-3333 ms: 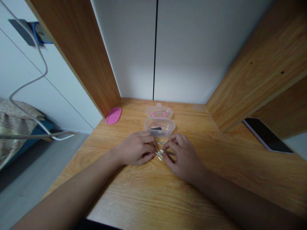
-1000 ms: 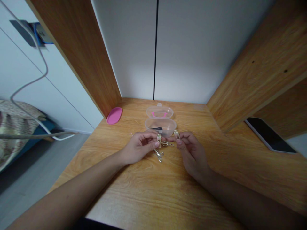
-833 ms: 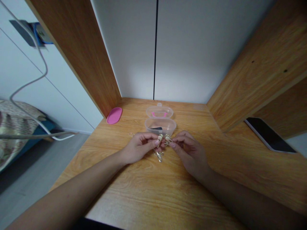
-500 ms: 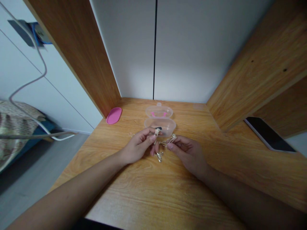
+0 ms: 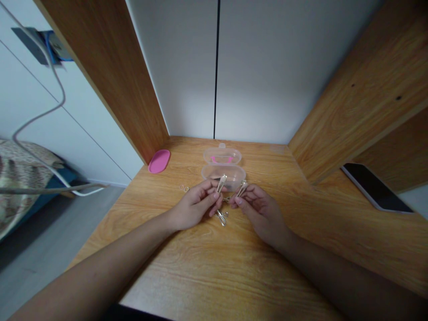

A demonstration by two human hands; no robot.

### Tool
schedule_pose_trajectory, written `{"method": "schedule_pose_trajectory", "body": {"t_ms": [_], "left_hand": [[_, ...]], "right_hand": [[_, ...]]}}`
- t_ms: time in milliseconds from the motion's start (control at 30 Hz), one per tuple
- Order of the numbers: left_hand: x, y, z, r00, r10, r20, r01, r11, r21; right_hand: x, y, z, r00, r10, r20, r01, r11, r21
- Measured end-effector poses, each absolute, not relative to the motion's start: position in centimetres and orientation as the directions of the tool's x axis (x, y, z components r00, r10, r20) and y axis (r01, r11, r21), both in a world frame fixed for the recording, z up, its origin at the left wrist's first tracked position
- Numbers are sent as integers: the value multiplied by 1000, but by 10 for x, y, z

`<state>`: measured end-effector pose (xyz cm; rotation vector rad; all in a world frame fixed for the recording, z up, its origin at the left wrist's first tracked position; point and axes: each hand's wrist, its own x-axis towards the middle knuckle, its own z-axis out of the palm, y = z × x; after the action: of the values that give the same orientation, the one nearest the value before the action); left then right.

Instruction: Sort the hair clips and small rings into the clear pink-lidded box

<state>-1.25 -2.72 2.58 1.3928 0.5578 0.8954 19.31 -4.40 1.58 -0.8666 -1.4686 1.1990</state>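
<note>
My left hand (image 5: 195,205) pinches a pale gold hair clip (image 5: 221,183) between thumb and fingers, its tip pointing up. My right hand (image 5: 259,209) pinches a second gold hair clip (image 5: 241,189) the same way, a little to the right. Both clips are held just in front of a clear plastic box (image 5: 223,176) whose hinged lid (image 5: 221,156) lies open behind it. A few more metal clips (image 5: 221,217) lie on the wooden desk (image 5: 214,263) beneath my hands.
A pink oval lid (image 5: 159,161) lies at the desk's back left corner. Small rings (image 5: 183,188) lie left of my left hand. A dark phone (image 5: 372,187) rests on the right shelf. Wooden side panels close in both sides; a grey cable (image 5: 50,178) hangs at left.
Both hands have lifted off the pile of clips on the desk, each taking up one clip. The two clips were brought together, then parted and tilted upright.
</note>
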Motion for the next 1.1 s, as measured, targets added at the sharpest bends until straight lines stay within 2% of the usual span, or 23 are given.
{"method": "schedule_pose_trajectory", "body": {"t_ms": [200,433,700,1100], "left_hand": [[-13,-26,27,574,807,137,-185,-36,982],[-16,-25,25,491,867,83,-136,-18,991],[-14,-25,28,407,896,179,-91,-156,984],[-16,-19,28,307,933,185,-5,-193,981]], "right_hand": [[194,-43,18,-243,944,223,13,233,-972],[198,-44,17,-220,958,185,83,207,-975],[197,-43,16,-147,967,210,94,225,-970],[197,-43,12,-175,971,162,147,188,-971]]}}
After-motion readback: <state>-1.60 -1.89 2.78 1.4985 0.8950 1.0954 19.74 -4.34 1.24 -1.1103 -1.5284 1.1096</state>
